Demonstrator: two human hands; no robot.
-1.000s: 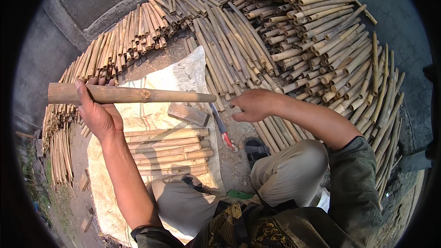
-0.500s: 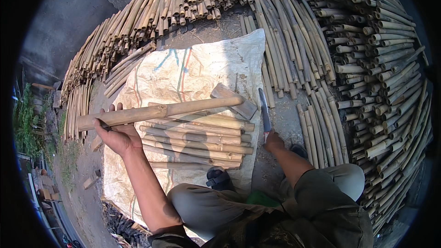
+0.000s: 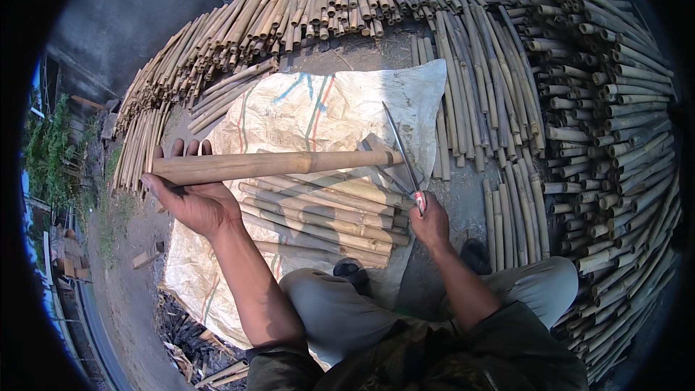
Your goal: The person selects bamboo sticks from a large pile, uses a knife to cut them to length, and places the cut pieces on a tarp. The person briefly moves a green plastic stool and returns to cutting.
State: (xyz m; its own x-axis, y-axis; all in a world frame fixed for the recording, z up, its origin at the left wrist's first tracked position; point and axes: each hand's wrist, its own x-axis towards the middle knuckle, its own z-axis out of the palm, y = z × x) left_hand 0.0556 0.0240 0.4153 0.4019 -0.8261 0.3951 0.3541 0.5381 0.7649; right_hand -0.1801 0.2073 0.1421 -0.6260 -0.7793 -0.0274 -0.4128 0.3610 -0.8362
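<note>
A length of bamboo (image 3: 268, 165) lies nearly level across my upturned left hand (image 3: 194, 203), whose thumb and fingers hold it by its left end. The pole's right end is over a wooden block (image 3: 373, 143), which it partly covers. My right hand (image 3: 430, 223) is closed on the handle of a long-bladed knife (image 3: 398, 135). The blade points up and away, crossing close to the pole's right tip; whether it touches I cannot tell. Below the pole, several cut bamboo pieces (image 3: 333, 228) lie side by side on a pale woven sack (image 3: 362, 101).
Stacked bamboo poles (image 3: 282, 11) curve around the far side, and a tall pile (image 3: 615, 145) fills the right. More poles (image 3: 474, 94) lie just right of the sack. My shoe (image 3: 352, 272) rests by the cut pieces. Green plants (image 3: 51, 148) stand at far left.
My right hand has brought the knife up and leftward, from beside the sack to the pole's right end. My left hand keeps its hold on the bamboo. The whole view has shifted slightly.
</note>
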